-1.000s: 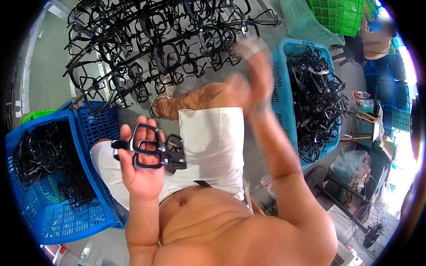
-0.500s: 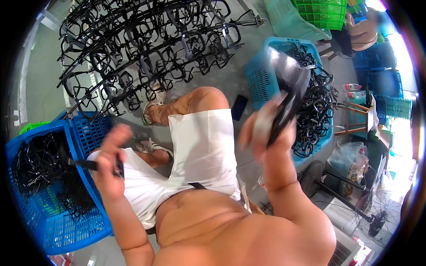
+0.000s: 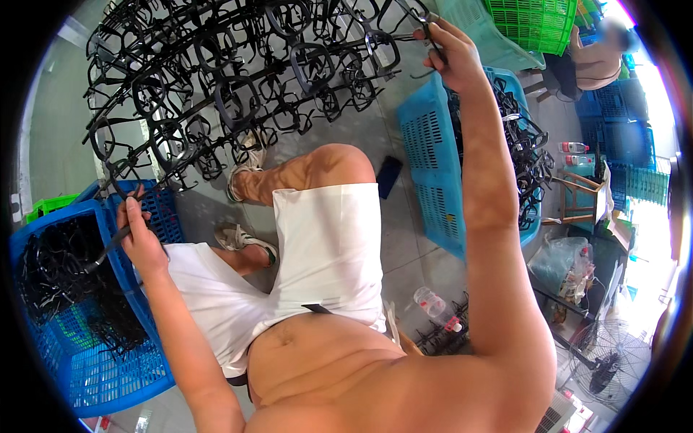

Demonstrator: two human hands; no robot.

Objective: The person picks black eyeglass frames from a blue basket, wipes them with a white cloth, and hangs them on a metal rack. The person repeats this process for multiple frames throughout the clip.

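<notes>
My left hand is closed on a black eyeglass frame at the left, over the blue basket of black pieces and just below the rack's near end. My right hand grips another black frame at the upper right end of the rack, where rows of black frames hang on rods. Below my right hand stands a light blue basket full of black frames, partly hidden by my forearm. My fingers partly hide both held frames.
A dark phone and a plastic bottle lie on the floor. Green crates are at the top right, near another person. A stool, a plastic bag and a standing fan line the right side.
My right hand has swung up from over the light blue basket to the rack's right end. My left hand has moved left and up, to the rack's lower left end.
</notes>
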